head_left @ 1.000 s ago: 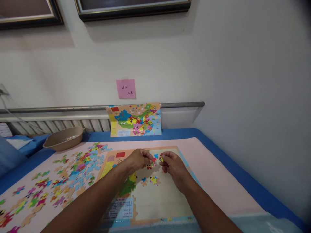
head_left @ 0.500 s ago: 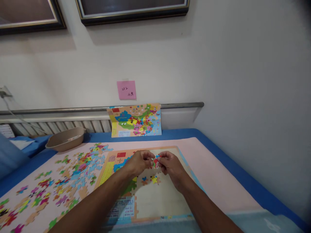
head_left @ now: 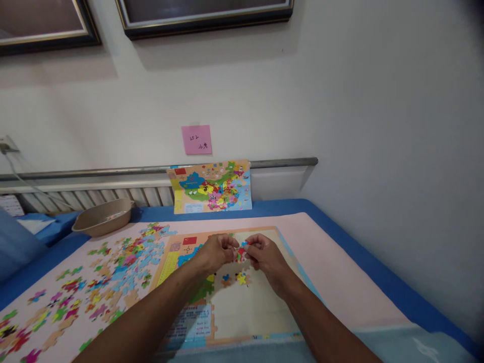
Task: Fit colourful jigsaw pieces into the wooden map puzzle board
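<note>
Above the partly filled puzzle board [head_left: 253,315], my left hand [head_left: 219,250] and my right hand [head_left: 261,252] face each other. Between their fingertips are small red and blue puzzle pieces [head_left: 241,252]. The right thumb and forefinger pinch at the pieces' upper right; the left fingers close on their left side. Fingers cover much of them, so I cannot tell how they join. Just below, a blue and orange piece [head_left: 226,280] and a yellow piece [head_left: 242,278] lie loose on the board's bare cream area. The board's left part holds joined map pieces, partly hidden by my left arm.
Many loose puzzle pieces [head_left: 130,259] spread over the pink cloth [head_left: 321,252] on the left. A brown basin [head_left: 104,218] stands at the back left. The printed reference map [head_left: 212,187] leans against the wall rail [head_left: 283,163], under a pink note [head_left: 197,139].
Both hands stay over the same spot on the board, with only slight finger movement. The view has shifted a little.
</note>
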Demonstrator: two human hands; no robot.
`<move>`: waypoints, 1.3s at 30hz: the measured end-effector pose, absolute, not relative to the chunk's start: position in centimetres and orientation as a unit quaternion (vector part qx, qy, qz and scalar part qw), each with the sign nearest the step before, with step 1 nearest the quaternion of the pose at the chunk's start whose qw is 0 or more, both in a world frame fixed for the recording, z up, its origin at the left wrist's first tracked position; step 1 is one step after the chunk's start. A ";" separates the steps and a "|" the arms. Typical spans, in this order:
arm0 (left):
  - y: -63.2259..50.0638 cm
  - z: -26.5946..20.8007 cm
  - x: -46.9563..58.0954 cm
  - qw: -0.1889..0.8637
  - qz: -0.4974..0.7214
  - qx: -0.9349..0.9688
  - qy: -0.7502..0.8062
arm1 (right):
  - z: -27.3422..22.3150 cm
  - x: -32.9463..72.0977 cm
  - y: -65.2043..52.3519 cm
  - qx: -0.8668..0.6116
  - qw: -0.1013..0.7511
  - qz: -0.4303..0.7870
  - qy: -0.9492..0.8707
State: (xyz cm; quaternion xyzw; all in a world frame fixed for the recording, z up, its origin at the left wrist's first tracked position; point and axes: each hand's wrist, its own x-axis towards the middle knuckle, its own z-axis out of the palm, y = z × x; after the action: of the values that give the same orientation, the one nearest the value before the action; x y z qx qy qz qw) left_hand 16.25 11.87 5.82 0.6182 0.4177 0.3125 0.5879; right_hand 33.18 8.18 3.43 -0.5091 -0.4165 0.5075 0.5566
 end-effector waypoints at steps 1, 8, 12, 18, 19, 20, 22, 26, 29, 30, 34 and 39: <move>11.8 5.9 16.3 0.590 0.314 0.615 0.419 | 3.4 33.2 8.2 -0.509 0.556 0.507 -0.417; 11.6 6.4 16.6 0.596 0.308 0.605 0.430 | 3.8 33.2 7.7 -0.501 0.546 0.520 -0.425; 11.6 6.3 16.6 0.600 0.298 0.605 0.429 | 3.7 33.1 7.8 -0.496 0.541 0.525 -0.431; 11.8 5.6 16.5 0.606 0.305 0.599 0.426 | 3.7 33.1 7.7 -0.492 0.537 0.531 -0.433; 11.8 5.5 16.6 0.607 0.309 0.596 0.425 | 3.7 33.1 7.7 -0.492 0.538 0.532 -0.432; 11.9 5.5 16.6 0.609 0.314 0.592 0.424 | 3.7 33.1 7.6 -0.492 0.539 0.532 -0.430; 11.9 5.5 16.7 0.612 0.321 0.587 0.421 | 3.7 33.0 7.4 -0.489 0.542 0.534 -0.427; 11.8 5.7 16.7 0.615 0.323 0.585 0.419 | 3.7 32.8 7.2 -0.482 0.543 0.539 -0.426; 11.7 5.7 16.6 0.618 0.324 0.583 0.416 | 3.7 32.7 7.2 -0.484 0.541 0.543 -0.422; 11.7 5.6 16.6 0.619 0.325 0.582 0.416 | 3.7 32.7 7.2 -0.485 0.541 0.543 -0.421; 11.8 5.3 16.5 0.617 0.330 0.578 0.419 | 3.7 32.8 7.2 -0.488 0.543 0.544 -0.413; 11.9 5.4 16.8 0.614 0.339 0.574 0.422 | 3.9 32.7 7.3 -0.493 0.547 0.545 -0.400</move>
State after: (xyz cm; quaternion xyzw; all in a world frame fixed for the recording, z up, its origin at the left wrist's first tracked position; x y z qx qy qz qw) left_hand 16.78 11.95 5.39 0.5738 0.4220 0.3393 0.6144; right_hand 32.68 7.26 3.89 -0.4935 -0.3999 0.5451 0.5472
